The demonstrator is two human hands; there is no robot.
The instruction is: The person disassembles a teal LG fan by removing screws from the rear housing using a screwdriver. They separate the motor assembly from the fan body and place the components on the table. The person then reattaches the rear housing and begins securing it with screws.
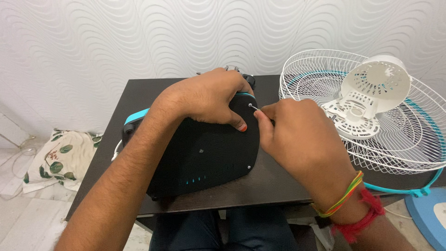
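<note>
A black fan base (204, 153) with teal trim lies flat on the dark table (274, 186). My left hand (206, 95) presses down on its upper part, thumb on the black cover near the right edge. My right hand (297, 135) pinches a thin metal tool or screw (253, 107), its tip touching the base's upper right corner. Coloured threads circle my right wrist.
A white wire fan guard (409, 139) with a white motor housing (374, 90) lies on the table's right side, overhanging the edge. A blue round stand (429, 218) sits on the floor at right. A leaf-patterned cushion (58, 160) lies on the floor at left.
</note>
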